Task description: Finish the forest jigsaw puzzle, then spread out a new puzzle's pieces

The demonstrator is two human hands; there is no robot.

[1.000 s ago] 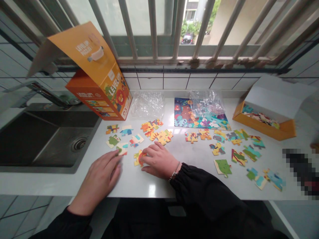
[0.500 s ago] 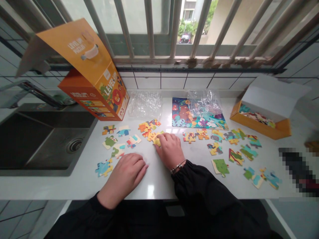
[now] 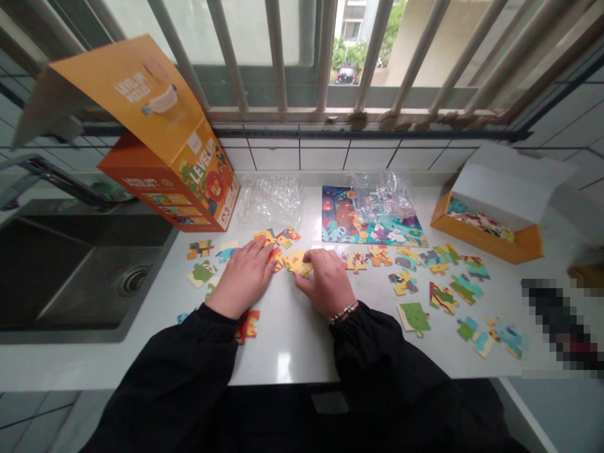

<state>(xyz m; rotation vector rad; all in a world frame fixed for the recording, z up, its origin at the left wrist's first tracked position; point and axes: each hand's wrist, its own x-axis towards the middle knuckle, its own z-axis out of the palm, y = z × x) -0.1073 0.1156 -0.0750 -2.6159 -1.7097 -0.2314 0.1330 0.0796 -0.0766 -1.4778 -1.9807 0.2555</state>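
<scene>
Yellow-orange puzzle cluster: joined pieces lying on the white tabletop, just in front of the clear plastic bag.
Right hand: fingers curled, tips pinching the cluster's right edge, apparently on one yellow piece.
Left hand: flat, fingers together, pressing the cluster's left side.
Loose pieces, left: scattered beside the sink.
Red piece: partly under the left sleeve.
Loose pieces, right: spread across the tabletop.
Finished picture: partly covered by a second bag.
Orange box: lid raised.
Open tray box: far right.
</scene>
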